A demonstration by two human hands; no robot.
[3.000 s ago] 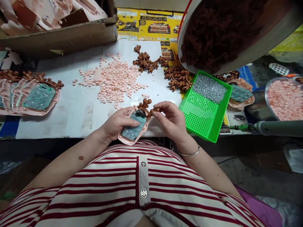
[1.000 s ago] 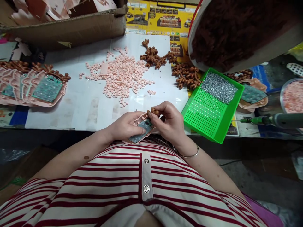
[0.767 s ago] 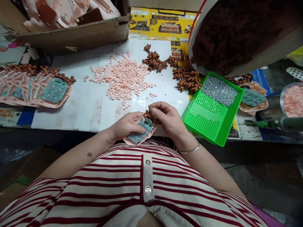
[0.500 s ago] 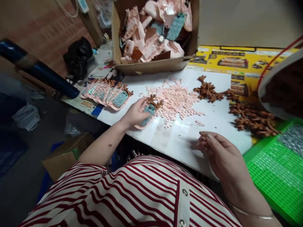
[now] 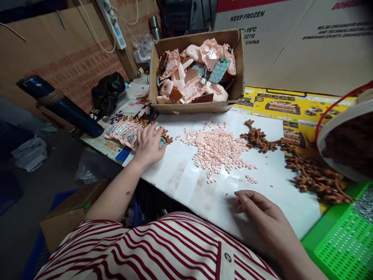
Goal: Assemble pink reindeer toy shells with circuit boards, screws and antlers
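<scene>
My left hand (image 5: 149,146) lies over the near end of a row of pink plastic shells, its fingers spread. Beneath it is a shell with a teal circuit board (image 5: 162,141) and brown antler-shaped piece (image 5: 167,137), partly covered by the hand. The other pink shells (image 5: 121,130) lean overlapped to its left, also with boards and brown antlers. Above the white table surface (image 5: 186,194), my right hand (image 5: 259,212) is closed, thumb against curled fingers; whatever they may hold is hidden. Small pink ring-like parts (image 5: 218,149) lie heaped between the hands.
A cardboard box (image 5: 198,108) of pink shells and boards stands behind. Brown antler pieces (image 5: 314,175) lie at right, near a tilted white bucket (image 5: 323,155) and a green basket (image 5: 338,241) with small metal parts. A dark blue tube (image 5: 72,112) slants at left.
My left hand has carried the shell with its board and antlers leftward to the row and spread its fingers over it. My right hand stays closed near the table. The view has tilted up.
</scene>
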